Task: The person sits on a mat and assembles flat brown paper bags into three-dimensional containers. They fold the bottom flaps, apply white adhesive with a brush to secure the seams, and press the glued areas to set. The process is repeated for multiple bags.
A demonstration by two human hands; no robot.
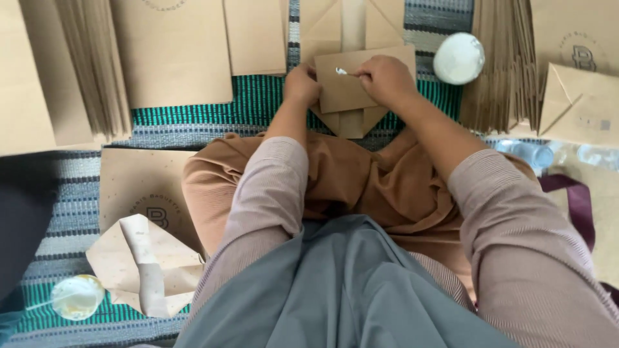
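**Glue goes onto a folded brown paper flap**

While the person sits on a striped woven mat [258,103] of green, grey and blue, both hands work over a half-made brown paper bag [351,84] lying flat just beyond the knees. The left hand [302,84] is curled down on the near left edge of the bag's folded flap, pressing it in place. The right hand [387,78] is pinched shut on a thin stick [345,72] whose pale, wet-looking tip touches the flap near its upper left corner.

Just right of the bag, close to the right hand, stands a small round white pot [458,58]. Beyond it a thick stack of folded paper bags [500,71] lies fanned on edge, with another folded bag [577,106] showing its triangular bottom at the far right. On the left a second fanned stack [90,64] rests beside large flat brown sheets [171,51]. Near the person's left knee lies one more bag with its bottom folded open [145,264], and a second round pot [77,296], yellowish inside, sits just beside it at the lower left.
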